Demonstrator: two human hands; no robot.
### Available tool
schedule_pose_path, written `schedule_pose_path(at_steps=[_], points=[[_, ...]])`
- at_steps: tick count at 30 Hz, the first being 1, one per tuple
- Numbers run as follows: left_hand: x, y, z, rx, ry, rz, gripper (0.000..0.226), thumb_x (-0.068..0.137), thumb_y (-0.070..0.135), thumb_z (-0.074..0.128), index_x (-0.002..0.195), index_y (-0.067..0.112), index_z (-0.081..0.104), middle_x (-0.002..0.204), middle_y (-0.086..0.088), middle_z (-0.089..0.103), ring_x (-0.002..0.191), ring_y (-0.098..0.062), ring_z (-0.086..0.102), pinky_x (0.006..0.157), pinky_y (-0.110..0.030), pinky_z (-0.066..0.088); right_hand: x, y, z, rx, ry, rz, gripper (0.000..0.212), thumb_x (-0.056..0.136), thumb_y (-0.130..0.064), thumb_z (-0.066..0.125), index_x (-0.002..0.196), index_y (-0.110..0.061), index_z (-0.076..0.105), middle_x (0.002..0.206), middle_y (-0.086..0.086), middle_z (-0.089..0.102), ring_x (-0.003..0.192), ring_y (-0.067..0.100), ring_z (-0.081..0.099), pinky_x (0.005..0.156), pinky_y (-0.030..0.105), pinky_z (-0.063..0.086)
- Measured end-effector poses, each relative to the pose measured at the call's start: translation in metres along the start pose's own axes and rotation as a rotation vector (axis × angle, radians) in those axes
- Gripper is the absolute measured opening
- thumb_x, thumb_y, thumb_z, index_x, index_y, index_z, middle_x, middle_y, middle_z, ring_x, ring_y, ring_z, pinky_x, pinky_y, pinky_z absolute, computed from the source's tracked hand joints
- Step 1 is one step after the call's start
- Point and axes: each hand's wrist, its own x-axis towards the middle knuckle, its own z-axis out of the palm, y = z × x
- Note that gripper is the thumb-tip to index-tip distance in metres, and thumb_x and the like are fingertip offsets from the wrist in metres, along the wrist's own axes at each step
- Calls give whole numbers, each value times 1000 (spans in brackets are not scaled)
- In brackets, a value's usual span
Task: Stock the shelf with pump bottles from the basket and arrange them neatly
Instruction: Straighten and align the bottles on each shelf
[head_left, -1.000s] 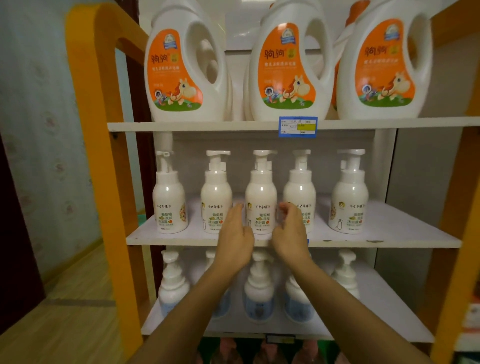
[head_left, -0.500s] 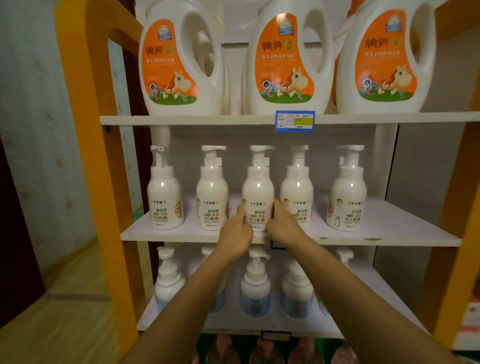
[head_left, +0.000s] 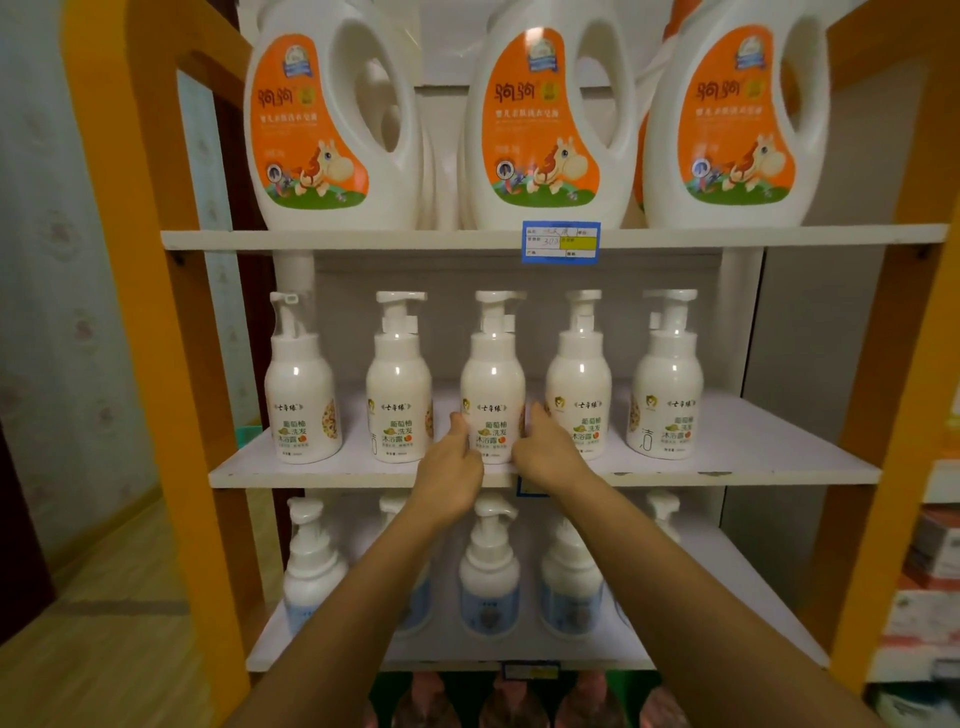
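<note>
Both hands reach forward to the middle shelf (head_left: 779, 462) and clasp the middle pump bottle (head_left: 492, 384) low on its body: the left hand (head_left: 451, 467) is curled against its left side with the thumb up on the label, and the right hand (head_left: 545, 452) presses its right side, fingers wrapped behind. The bottle stands upright near the shelf's front edge, third in a row of five. Two pump bottles (head_left: 399, 384) stand to the left of the hands and two more (head_left: 667, 384) to the right, all upright and slightly apart. Above the hands, large orange-labelled jugs (head_left: 540, 119) fill the top shelf, with a blue price tag (head_left: 561, 241) on its edge. Below the forearms, a lower shelf (head_left: 727, 571) carries blue-labelled pump bottles (head_left: 488, 587).
</note>
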Motion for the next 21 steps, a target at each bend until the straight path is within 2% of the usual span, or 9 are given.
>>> schedule_pose_path(at_steps=[2,4,7,9,10,11,14,18,21], points=[[-1,2,0,-35,0,-9,32,90,1,32,121,4,37,108,-7,55,97,-23,54,86,-33,47,-2,-1,-4,24,-16,10,20,85,5,40,103,-3,40,114,19,54,102,30,53,90,39,46],[-5,8,1,-94,63,-21,25,91,1,33,114,8,40,97,-2,52,94,-18,48,86,-34,45,-6,2,-10,55,-20,-20,22,87,4,37,105,-5,44,118,16,54,99,24,51,88,34,45],[-16,15,9,-107,439,49,37,88,0,41,125,7,41,122,-5,50,112,-18,45,99,-28,37,-16,16,-26,108,150,-88,38,88,3,36,122,-8,46,128,11,52,113,23,51,94,31,44],[-23,22,19,-115,582,195,37,84,-3,44,118,8,46,119,-8,50,112,-22,48,98,-33,42,-22,28,-40,155,327,-104,32,86,6,40,114,-8,47,119,10,51,105,21,52,78,20,44],[-24,28,26,-126,564,246,34,83,-4,43,115,9,48,114,-6,51,107,-20,50,94,-33,45,-23,33,-48,167,385,-98,32,85,7,42,113,-7,45,118,10,49,102,18,50,74,15,42],[-24,35,33,-132,509,274,34,83,-4,42,114,10,48,112,-4,51,105,-18,50,93,-31,45,-21,39,-54,159,402,-86,36,84,8,44,117,-6,42,122,12,46,104,17,47,77,14,42],[-14,54,53,-133,263,202,37,85,-2,41,121,8,44,115,-2,50,107,-16,49,95,-28,41,-12,49,-64,100,263,-49,51,82,11,45,130,-3,33,136,16,40,122,26,43,94,28,40],[6,60,68,-4,42,41,37,85,5,41,121,-1,37,119,-21,53,107,-36,55,92,-48,47,1,47,-64,31,116,-51,39,80,10,49,114,-5,37,119,19,53,108,30,55,86,38,51],[10,59,69,79,-13,-21,39,88,8,37,126,1,33,121,-20,55,105,-37,56,91,-47,48,5,46,-66,-24,52,-76,44,81,4,51,121,-9,37,119,14,56,106,28,57,89,40,51]])
